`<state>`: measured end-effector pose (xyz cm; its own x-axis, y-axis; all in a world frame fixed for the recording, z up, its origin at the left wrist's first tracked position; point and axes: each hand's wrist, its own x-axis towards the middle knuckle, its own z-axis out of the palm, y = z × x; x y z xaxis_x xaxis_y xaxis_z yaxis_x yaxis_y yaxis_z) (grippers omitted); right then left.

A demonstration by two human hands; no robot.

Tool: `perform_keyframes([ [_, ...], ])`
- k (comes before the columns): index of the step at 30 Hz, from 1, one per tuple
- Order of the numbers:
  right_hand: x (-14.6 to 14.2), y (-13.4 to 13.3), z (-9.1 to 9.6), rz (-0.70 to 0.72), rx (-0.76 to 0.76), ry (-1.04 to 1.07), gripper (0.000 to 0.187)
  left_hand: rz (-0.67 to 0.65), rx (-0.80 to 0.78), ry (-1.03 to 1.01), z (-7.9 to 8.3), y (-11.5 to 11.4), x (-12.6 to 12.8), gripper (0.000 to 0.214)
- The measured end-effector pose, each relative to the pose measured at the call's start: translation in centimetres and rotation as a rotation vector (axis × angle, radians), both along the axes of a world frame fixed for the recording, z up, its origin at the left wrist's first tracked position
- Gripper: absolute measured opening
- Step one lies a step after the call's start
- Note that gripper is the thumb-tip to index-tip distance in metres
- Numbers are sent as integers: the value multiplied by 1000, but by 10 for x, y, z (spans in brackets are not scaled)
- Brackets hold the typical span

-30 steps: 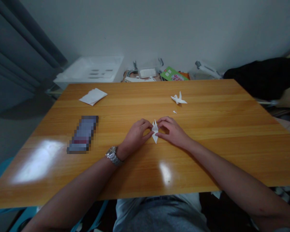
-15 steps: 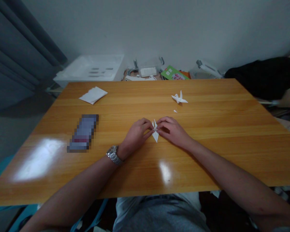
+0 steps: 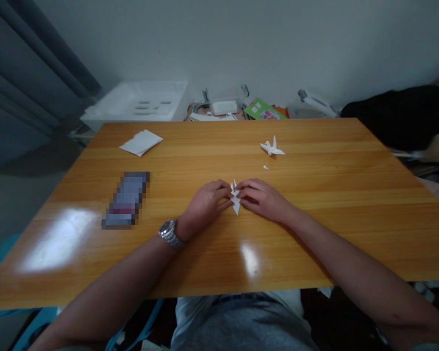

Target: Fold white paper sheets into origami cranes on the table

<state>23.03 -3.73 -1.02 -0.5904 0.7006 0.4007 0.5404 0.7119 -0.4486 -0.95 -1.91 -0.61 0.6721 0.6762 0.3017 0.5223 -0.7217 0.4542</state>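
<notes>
A small white folded paper lies on the table between my hands, with a long point toward me and two narrow points away from me. My left hand pinches its left edge, fingers bent and thumb close to the tabletop. From the other side my right hand grips the right edge with thumb and fingertips. The fingertips partly cover the paper's sides. Beyond my right hand stands a finished white paper crane, with a tiny paper scrap in front of it.
A stack of white paper lies at the table's far left. A blurred-out phone rests nearer on the left. Behind the wooden table stand a white foam box, a green booklet and a black cloth.
The paper's middle now shows stepped side points between my fingers, where the fingertips covered more before. My hands have barely shifted and keep their pinch.
</notes>
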Motion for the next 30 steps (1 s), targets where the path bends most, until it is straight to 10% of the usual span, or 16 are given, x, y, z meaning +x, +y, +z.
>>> perform_keyframes([
  [30, 12, -6, 11, 85, -17, -187, 33, -98, 267, 388, 26, -18, -10, 38],
])
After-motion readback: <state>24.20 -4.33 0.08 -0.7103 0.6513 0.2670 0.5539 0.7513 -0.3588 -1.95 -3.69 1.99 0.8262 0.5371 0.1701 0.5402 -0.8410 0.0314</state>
